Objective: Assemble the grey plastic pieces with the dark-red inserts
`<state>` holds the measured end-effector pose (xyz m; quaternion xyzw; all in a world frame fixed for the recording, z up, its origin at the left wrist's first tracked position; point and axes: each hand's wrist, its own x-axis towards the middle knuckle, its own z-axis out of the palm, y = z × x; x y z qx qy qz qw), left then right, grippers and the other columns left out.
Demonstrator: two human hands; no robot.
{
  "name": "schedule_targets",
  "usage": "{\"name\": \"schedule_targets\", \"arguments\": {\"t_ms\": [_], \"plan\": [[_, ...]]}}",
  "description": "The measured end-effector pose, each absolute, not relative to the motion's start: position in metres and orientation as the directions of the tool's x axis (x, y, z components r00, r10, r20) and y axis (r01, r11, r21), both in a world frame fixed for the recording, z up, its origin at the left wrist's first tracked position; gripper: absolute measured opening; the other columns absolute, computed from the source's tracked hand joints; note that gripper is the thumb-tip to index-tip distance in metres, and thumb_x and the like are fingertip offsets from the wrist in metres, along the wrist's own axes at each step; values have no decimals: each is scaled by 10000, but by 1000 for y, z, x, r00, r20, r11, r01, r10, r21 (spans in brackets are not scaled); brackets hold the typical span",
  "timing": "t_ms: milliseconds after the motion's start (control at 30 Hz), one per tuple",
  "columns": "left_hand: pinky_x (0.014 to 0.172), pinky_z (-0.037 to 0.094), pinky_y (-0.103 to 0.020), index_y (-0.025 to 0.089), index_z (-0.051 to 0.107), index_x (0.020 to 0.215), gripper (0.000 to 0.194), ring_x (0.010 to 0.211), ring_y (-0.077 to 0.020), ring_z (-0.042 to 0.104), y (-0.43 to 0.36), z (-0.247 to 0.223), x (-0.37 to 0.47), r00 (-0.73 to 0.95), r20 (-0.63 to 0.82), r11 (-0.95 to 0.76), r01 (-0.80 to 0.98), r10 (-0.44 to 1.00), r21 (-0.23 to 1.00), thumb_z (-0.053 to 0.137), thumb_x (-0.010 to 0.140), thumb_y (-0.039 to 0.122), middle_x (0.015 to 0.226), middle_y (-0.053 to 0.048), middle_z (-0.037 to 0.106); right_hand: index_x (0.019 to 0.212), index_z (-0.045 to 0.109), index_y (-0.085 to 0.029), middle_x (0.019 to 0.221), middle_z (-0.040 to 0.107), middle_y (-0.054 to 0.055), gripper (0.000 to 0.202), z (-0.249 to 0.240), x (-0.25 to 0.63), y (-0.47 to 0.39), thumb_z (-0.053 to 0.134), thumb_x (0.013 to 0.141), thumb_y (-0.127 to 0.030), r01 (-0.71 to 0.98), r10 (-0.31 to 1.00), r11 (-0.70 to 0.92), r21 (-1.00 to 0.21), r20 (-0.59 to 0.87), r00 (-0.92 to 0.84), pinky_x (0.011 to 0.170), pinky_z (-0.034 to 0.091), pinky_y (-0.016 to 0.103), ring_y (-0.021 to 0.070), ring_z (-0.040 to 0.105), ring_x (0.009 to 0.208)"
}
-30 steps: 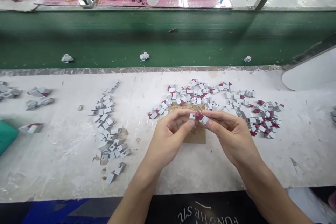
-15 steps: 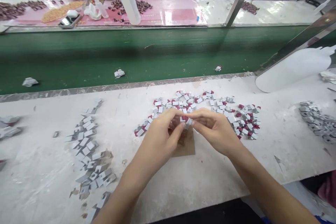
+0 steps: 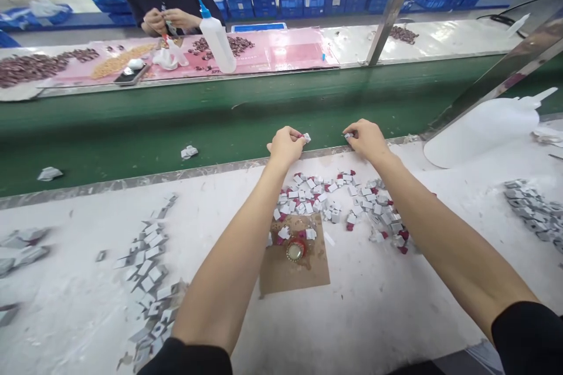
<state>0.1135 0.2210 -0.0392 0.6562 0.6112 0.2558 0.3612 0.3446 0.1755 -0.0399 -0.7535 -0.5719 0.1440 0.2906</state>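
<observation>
My left hand (image 3: 287, 145) reaches over the far edge of the table, pinching a small grey-and-dark-red piece (image 3: 307, 137). To its right, my right hand (image 3: 366, 138) has its fingertips closed on a small grey piece (image 3: 349, 135), mostly hidden, at the edge of the green belt (image 3: 246, 123). Below both hands a loose heap of similar grey-and-dark-red pieces (image 3: 308, 193) covers part of the white table (image 3: 352, 310). A brown board (image 3: 294, 281) lies nearer me, with a red-rimmed bottle cap (image 3: 295, 250) and a few pieces on it.
Grey blocks (image 3: 149, 269) form a long pile at left; more grey parts (image 3: 534, 211) lie at right. A large white bottle (image 3: 479, 129) leans by a metal post (image 3: 391, 12). Grey clumps (image 3: 189, 152) rest on the belt. Across it, a co-worker's hands (image 3: 169, 20) hold something small.
My hands have separated and moved forward from above the brown board to the belt's edge. The board and cap are now uncovered. The view has tilted up.
</observation>
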Motion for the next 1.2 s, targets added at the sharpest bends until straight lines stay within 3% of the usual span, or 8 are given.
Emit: {"name": "schedule_targets", "arguments": {"t_ms": [167, 267, 433, 633, 800, 933, 1033, 1200], "plan": [[1245, 363, -622, 246, 717, 928, 106, 1503, -434, 548, 228, -44, 115, 11, -142, 89, 727, 990, 681, 756, 1026, 242, 1283, -151, 812, 1107, 891, -180, 1077, 877, 141, 206, -27, 318, 129, 748, 960, -196, 728, 948, -130, -673, 131, 290, 1016, 653, 516, 328, 813, 1026], [1230, 379, -635, 259, 730, 1038, 19, 1484, -451, 557, 223, -39, 107, 4, -153, 99, 750, 988, 654, 715, 1049, 253, 1274, -154, 817, 1233, 899, -215, 1174, 899, 132, 290, -17, 298, 73, 774, 988, -307, 682, 976, -60, -728, 102, 194, 966, 700, 513, 329, 848, 1052], [1224, 408, -559, 236, 676, 1323, 240, 1447, -395, 599, 168, -12, 77, 65, -116, 30, 740, 991, 672, 658, 1087, 198, 1388, -162, 797, 1198, 913, -303, 1175, 910, 103, 327, -18, 271, -29, 743, 1085, -558, 593, 1000, -4, -805, 4, 13, 786, 744, 432, 307, 876, 927], [1217, 445, -535, 287, 690, 1372, 251, 1409, -341, 627, 32, 9, 6, 146, -36, -79, 712, 989, 698, 602, 1138, 301, 1433, -94, 769, 1209, 899, -309, 1212, 899, 100, 290, -59, 281, -105, 766, 1078, -531, 619, 999, 21, -785, 46, 23, 732, 771, 378, 308, 898, 921], [1127, 485, -602, 289, 748, 1320, 289, 1303, -397, 643, -50, -8, -61, -122, 33, 92, 876, 992, 474, 608, 1068, 271, 1317, -121, 761, 1258, 901, -371, 1124, 893, 66, 274, -78, 302, -123, 766, 1064, -510, 709, 997, 43, -704, 72, 10, 582, 714, 358, 311, 891, 883], [1080, 503, -615, 284, 760, 1330, 321, 1276, -425, 617, -78, -24, -91, -295, 102, 251, 916, 950, 312, 613, 1045, 274, 1307, -150, 714, 1263, 896, -381, 1054, 866, 47, 284, -71, 308, -120, 736, 1079, -527, 746, 994, 106, -658, 59, -88, 619, 697, 361, 271, 852, 784], [1085, 510, -625, 273, 770, 1353, 345, 1312, -444, 598, -83, -29, -100, -322, 57, 297, 918, 945, 263, 643, 1034, 305, 1331, -166, 699, 1251, 898, -389, 1007, 865, 32, 300, -65, 309, -116, 739, 1069, -566, 768, 995, 95, -634, 56, -77, 606, 682, 372, 261, 821, 707], [1087, 508, -684, 259, 809, 1384, 392, 1275, -465, 598, -67, -35, -122, -393, 41, 374, 899, 919, 229, 621, 1059, 375, 1352, -200, 702, 1207, 917, -406, 1107, 927, 26, 275, -55, 300, -110, 788, 1041, -583, 730, 1000, -2, -684, 20, 21, 594, 696, 365, 314, 890, 838]]}}
